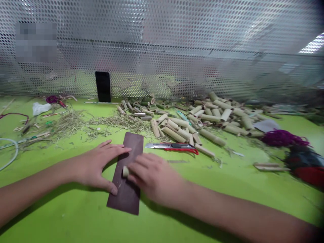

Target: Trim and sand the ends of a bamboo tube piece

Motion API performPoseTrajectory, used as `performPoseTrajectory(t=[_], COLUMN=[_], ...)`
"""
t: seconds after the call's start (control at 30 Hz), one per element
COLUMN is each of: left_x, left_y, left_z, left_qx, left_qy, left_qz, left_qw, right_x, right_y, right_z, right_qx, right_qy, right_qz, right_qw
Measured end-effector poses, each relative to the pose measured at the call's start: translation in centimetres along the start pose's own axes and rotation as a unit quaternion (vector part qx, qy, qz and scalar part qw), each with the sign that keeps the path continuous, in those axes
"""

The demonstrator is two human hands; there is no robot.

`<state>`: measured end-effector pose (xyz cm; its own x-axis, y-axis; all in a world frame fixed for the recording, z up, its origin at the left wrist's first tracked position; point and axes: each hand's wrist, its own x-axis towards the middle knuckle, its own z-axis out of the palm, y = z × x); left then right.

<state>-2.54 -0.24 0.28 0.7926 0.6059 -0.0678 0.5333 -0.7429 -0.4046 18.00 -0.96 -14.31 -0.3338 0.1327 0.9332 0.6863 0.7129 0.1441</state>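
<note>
Head view: the left hand [97, 167], fingers spread wide, lies flat across the left edge of a dark brown abrasive sheet [124, 199], pinning it to the green surface [63, 216]. At centre, the slightly blurred right hand [154, 179] holds a short bamboo section [125, 171] against the sheet; firm, even pressure suits this work. A utility knife [172, 146] and heaped bamboo tubes [212, 116] lie just above.

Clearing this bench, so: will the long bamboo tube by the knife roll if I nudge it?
It probably will: the bamboo tube looks round and lies on its side on the green bench. Its open-ended neighbours suggest it's hollow, so it's likely light and stiff.
</note>
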Motion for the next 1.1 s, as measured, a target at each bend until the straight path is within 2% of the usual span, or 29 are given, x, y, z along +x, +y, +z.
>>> performPoseTrajectory(t=[0.1, 0.23, 0.27, 0.4, 0.47, 0.57, 0.6, 0.73, 0.9, 1.03, 1.1], left_x=[0.0, 0.0, 0.0, 0.1, 0.1, 0.1, 0.0, 0.0, 0.1, 0.1, 0.0], left_y=[0.0, 0.2, 0.2, 0.3, 0.2, 0.0, 0.0, -0.1, 0.0, 0.0, 0.0], left_z=[0.1, 0.0, -0.1, -0.1, 0.0, 0.1, 0.1, 0.1, 0.2, 0.3, 0.2], left_qx=[0.000, 0.001, 0.001, 0.002, 0.005, 0.008, 0.008, 0.003, -0.002, -0.002, 0.000], left_qy=[0.008, 0.009, 0.005, 0.006, 0.013, 0.012, 0.010, 0.012, 0.003, 0.006, 0.006], left_qz=[0.003, 0.003, 0.002, 0.009, 0.015, 0.012, 0.011, 0.014, -0.001, 0.003, 0.000], left_qw=[1.000, 1.000, 1.000, 1.000, 1.000, 1.000, 1.000, 1.000, 1.000, 1.000, 1.000], right_x=[0.0, 0.1, 0.0, -0.3, -0.1, 0.0, 0.0, -0.4, -0.4, -0.4, -0.2], right_y=[-0.1, 0.3, 0.1, -0.6, -0.4, -0.1, -0.2, -1.0, -1.0, -1.4, -0.8], right_z=[0.0, -0.4, -0.4, -0.6, -0.7, -0.7, -0.7, -0.6, -0.9, -0.9, -0.9], right_qx=[0.017, -0.023, -0.017, 0.025, 0.005, -0.024, -0.018, 0.009, -0.028, 0.017, 0.011], right_qy=[-0.013, 0.001, 0.002, -0.034, -0.031, -0.004, -0.003, -0.043, -0.029, -0.049, -0.043], right_qz=[-0.028, 0.049, 0.045, -0.042, -0.031, 0.025, 0.021, -0.065, 0.012, -0.059, -0.059], right_qw=[0.999, 0.999, 0.999, 0.998, 0.999, 0.999, 1.000, 0.997, 0.999, 0.997, 0.997])
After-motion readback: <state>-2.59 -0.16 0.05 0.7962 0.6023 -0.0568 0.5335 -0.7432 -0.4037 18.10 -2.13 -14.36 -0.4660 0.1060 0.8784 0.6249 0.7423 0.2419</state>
